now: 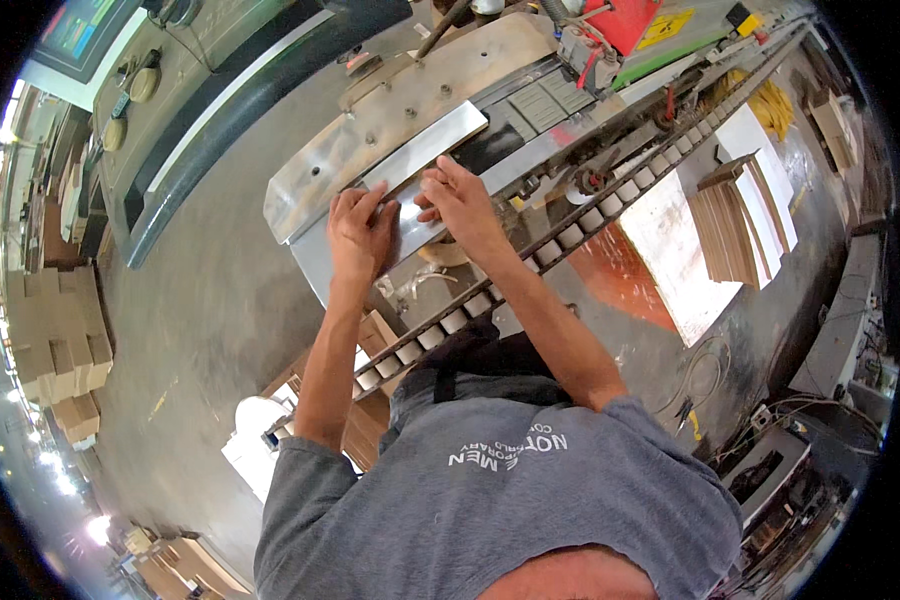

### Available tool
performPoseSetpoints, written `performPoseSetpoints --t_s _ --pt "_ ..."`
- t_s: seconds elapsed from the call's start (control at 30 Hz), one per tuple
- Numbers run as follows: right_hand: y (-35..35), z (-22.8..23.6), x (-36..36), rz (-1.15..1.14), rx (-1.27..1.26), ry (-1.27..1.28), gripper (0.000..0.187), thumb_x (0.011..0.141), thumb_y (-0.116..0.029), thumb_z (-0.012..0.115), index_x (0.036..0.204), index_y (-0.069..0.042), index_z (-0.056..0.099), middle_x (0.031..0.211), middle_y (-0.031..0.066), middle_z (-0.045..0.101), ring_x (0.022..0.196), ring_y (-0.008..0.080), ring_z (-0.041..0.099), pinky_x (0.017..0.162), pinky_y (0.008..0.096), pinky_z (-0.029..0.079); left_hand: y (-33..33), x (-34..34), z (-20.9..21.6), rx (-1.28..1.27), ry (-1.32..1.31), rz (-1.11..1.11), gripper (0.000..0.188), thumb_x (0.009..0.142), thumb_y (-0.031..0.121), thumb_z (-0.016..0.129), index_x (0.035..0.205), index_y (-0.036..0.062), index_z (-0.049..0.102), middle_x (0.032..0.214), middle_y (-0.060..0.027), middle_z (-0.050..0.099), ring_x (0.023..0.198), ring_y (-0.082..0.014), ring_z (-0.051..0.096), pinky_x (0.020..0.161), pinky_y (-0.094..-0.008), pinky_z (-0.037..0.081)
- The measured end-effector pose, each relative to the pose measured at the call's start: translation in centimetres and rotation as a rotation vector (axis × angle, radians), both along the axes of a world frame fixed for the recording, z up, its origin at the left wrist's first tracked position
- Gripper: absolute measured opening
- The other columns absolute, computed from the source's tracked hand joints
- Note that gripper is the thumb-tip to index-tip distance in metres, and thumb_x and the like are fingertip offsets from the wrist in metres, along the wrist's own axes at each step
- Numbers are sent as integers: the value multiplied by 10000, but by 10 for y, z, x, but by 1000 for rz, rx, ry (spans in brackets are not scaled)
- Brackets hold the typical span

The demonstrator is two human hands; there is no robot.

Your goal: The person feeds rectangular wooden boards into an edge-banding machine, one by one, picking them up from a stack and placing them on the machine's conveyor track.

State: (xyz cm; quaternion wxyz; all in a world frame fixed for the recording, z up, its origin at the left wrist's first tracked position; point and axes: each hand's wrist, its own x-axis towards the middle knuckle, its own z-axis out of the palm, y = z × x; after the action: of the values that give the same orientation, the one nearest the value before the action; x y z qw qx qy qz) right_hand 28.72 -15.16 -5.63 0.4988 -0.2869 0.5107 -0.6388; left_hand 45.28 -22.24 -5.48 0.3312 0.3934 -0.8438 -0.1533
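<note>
A long, flat silvery-white strip (425,150) lies on the grey metal tabletop (315,262) by the loosely curled left hand (358,235) and right hand (462,205), any pinch unclear; a white-roller rail (570,237) passes beneath the right forearm (560,335), near stacked brown cardboard (722,235).

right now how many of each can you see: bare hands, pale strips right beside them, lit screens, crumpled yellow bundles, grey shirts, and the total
bare hands, left hand and right hand: 2
pale strip beside them: 1
lit screen: 1
crumpled yellow bundle: 1
grey shirt: 1
total: 6
</note>
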Motion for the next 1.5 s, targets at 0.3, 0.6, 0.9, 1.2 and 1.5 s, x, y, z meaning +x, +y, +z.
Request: performPoseSetpoints --t_s 0.3,0.6,0.9,1.2,1.5 --pt "-14 -6 -18 -74 -34 69 164 940 -115 562 881 23 499 873 82 623 739 142 637 611 305 607 -16 -26 -6 -14 65 -7 202 784 63 785 983 60 755 778 -111 618 745 -305 606 682 -411 503" --pt "-24 -18 -97 -71 -26 128 139 964 -105 572 966 33 583 932 49 621 782 121 645 636 254 570 -17 -104 -7 -7 130 -2 141 817 85 770 957 95 752 744 -107 578 723 -303 586 669 -405 496" --pt "-26 -16 -173 -82 -30 207 170 945 -126 569 936 44 577 863 68 640 746 119 643 637 264 548 -15 -182 -5 -21 63 28 122 832 74 751 953 87 755 744 -113 568 725 -307 580 676 -414 490" --pt "14 -15 -216 -135 -157 511 296 906 -131 661 1149 32 616 792 102 654 695 176 635 660 279 520 -15 -255 -13 -122 -3 -20 95 837 139 735 917 91 753 774 -134 600 746 -342 597 676 -445 489" --pt "163 44 -232 -417 -269 912 386 912 -141 683 1281 -40 631 1124 161 682 832 227 683 703 329 559 -54 -304 -27 -193 167 -162 296 824 193 769 1111 123 744 824 -111 688 738 -320 651 666 -423 497"
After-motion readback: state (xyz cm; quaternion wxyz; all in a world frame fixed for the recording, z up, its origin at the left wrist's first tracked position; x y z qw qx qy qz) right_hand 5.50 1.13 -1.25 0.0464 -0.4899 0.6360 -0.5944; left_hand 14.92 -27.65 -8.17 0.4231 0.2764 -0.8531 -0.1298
